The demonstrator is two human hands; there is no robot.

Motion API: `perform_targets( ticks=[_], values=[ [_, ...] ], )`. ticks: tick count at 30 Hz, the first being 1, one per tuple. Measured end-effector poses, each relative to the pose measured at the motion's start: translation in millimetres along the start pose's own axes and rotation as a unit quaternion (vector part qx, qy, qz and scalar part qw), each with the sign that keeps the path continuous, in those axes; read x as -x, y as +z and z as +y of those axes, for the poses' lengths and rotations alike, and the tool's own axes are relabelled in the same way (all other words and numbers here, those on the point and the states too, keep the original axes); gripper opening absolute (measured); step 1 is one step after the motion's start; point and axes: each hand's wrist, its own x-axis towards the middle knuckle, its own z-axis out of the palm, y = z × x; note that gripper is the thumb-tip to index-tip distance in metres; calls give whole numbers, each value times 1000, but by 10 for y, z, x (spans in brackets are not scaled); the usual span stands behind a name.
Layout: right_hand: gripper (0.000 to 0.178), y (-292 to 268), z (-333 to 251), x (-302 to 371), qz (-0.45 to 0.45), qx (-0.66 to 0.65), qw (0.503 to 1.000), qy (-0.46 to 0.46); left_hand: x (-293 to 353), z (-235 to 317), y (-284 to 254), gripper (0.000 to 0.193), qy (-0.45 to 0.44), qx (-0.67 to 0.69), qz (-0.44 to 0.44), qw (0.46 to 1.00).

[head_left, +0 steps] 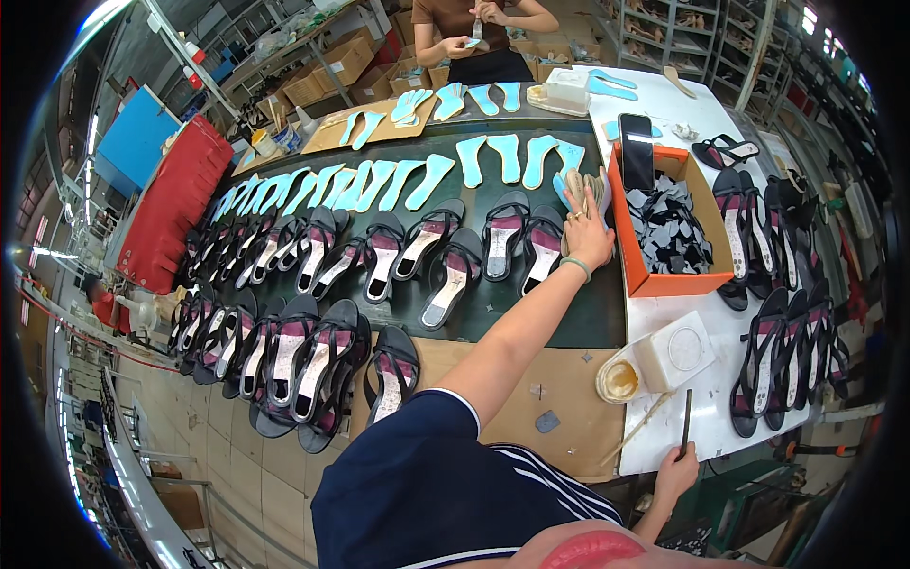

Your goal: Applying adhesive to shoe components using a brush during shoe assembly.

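My left hand, with a ring and a green bracelet, reaches across the table and closes around a bunch of insoles standing beside the orange box. Some of its fingertips are hard to tell from the tan insole edges. Low on the right, my right hand grips a thin dark stick-like tool pointing up over the white tabletop. Rows of light-blue insoles lie beyond black strappy sandals, whose footbeds show white and purple. Small grey and black pieces fill the orange box.
A dark phone leans at the box's far end. Near my right hand stand a tub of cream-coloured paste and a white container. More sandals line the right edge. Across the table, another person holds a brush and an insole.
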Motion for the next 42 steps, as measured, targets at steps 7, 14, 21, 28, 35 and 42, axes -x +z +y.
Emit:
perform_targets(
  ticks=[7, 14, 21, 28, 35, 42],
  values=[
    [19, 30, 11, -2, 3, 12, 1000, -1, -11, 6, 7, 105, -12, -29, -7, 999],
    [18, -20, -16, 17, 4, 5, 1000, -2, 5, -11, 58, 107, -1, -27, -3, 1000],
    [18, 11, 32, 3, -2, -16, 1000, -6, 1, -13, 37, 107, 5, -22, -1, 1000],
    [15, 43, 85, -12, -2, -22, 1000, -17, -250, -297, 156, 78, 7, 140, 93, 986],
    [14, -61, -17, -10, -7, -42, 999, 13, -325, 556, -651, 37, 205, 351, 136, 903],
    [14, -65, 13, 2, 2, -60, 998, 11, -796, 1307, -29, 106, 324, 30, -296, 898]
  ],
)
